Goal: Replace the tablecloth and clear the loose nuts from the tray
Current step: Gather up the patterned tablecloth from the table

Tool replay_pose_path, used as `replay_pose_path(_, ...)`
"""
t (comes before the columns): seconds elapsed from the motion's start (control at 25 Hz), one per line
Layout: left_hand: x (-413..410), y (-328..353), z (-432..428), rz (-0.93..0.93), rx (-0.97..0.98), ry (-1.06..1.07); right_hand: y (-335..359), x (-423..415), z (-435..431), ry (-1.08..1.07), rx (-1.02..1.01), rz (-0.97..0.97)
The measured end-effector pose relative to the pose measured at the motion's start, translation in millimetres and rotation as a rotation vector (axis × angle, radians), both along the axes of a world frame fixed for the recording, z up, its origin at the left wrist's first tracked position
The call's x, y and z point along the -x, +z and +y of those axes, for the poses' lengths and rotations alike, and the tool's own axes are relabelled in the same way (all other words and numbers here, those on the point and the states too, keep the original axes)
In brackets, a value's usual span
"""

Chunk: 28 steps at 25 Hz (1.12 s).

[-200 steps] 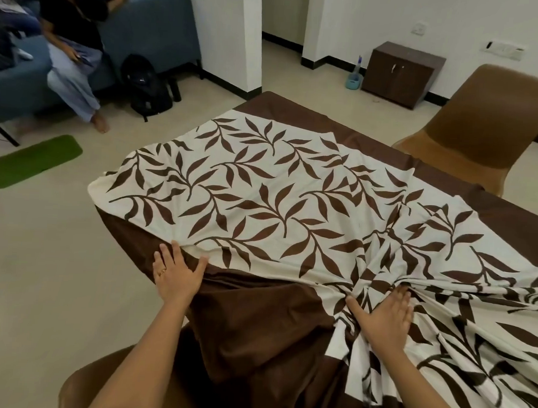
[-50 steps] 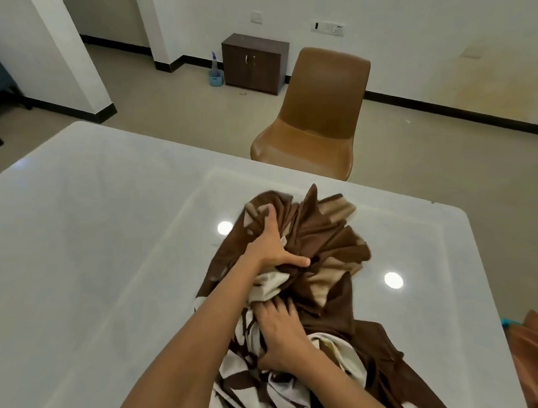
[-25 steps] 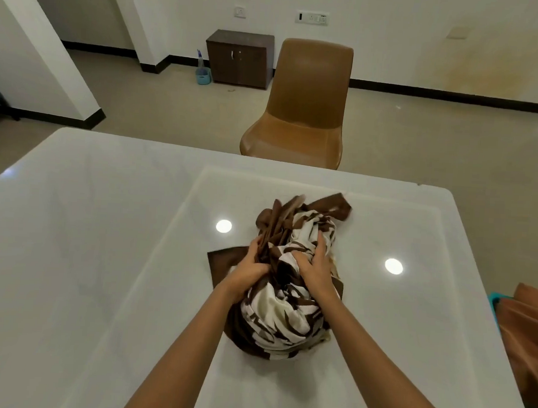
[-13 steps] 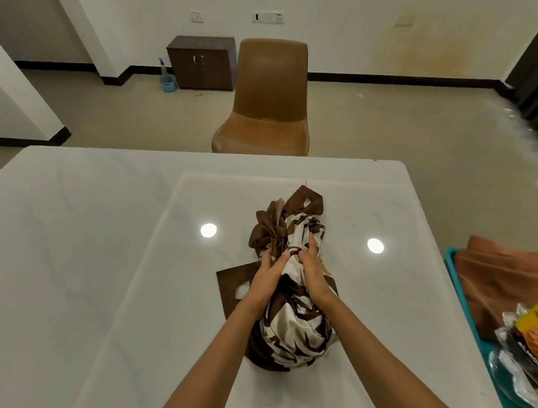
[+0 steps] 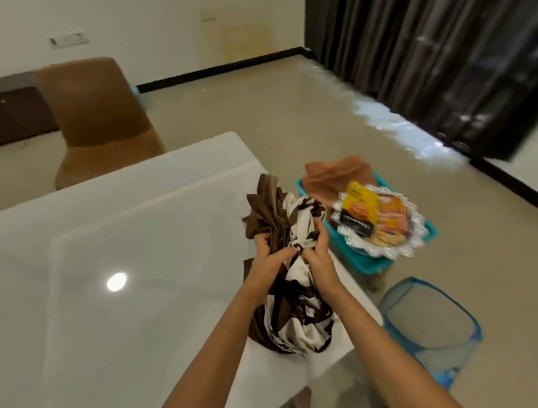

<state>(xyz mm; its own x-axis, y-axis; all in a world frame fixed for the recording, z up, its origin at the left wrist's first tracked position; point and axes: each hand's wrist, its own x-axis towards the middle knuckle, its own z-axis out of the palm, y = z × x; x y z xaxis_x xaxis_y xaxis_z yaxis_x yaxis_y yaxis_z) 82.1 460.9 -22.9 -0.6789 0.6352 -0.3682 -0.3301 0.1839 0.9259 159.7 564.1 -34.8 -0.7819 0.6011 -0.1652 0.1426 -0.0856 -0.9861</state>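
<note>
The brown-and-cream leaf-print tablecloth (image 5: 290, 317) is bunched into a tight bundle near the right edge of the white glossy table (image 5: 103, 257). My left hand (image 5: 269, 263) and my right hand (image 5: 319, 253) both grip the bundle at its gathered neck, side by side. Beyond the table's right edge, a silver scalloped tray (image 5: 382, 222) with snack packets sits on a teal basket (image 5: 370, 265). A folded rust-brown cloth (image 5: 334, 176) lies in the same basket behind the tray. No loose nuts are clear enough to make out.
A blue mesh hamper (image 5: 432, 328) stands open on the floor right of the table. A brown chair (image 5: 100, 123) faces the table's far side, with a dark low cabinet (image 5: 14, 112) behind it. Dark curtains (image 5: 440, 63) hang at the far right.
The cloth went from spread over the table to a gathered bundle. In the last second the bundle slid toward the table's right edge, and the view swung right to show basket and hamper.
</note>
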Motion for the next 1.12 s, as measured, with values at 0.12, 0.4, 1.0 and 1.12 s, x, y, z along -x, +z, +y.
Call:
replay_pose_path(0.12,-56,12,65,0.054,0.004,-0.157,13,-75,47,-0.229,-0.063,-0.014)
replay_pose_path(0.4,-174,-14,188,-0.105,-0.076,-0.391,7,-218,150,-0.478,-0.087,-0.056)
replay_pose_path(1.0,-279,-238,316,-0.01,0.351,-0.708,-217,-347,263,-0.27,-0.02,-0.424)
replay_pose_path(1.12,-279,-264,319,0.131,0.509,-0.796,-245,-352,272,-0.246,-0.004,-0.474)
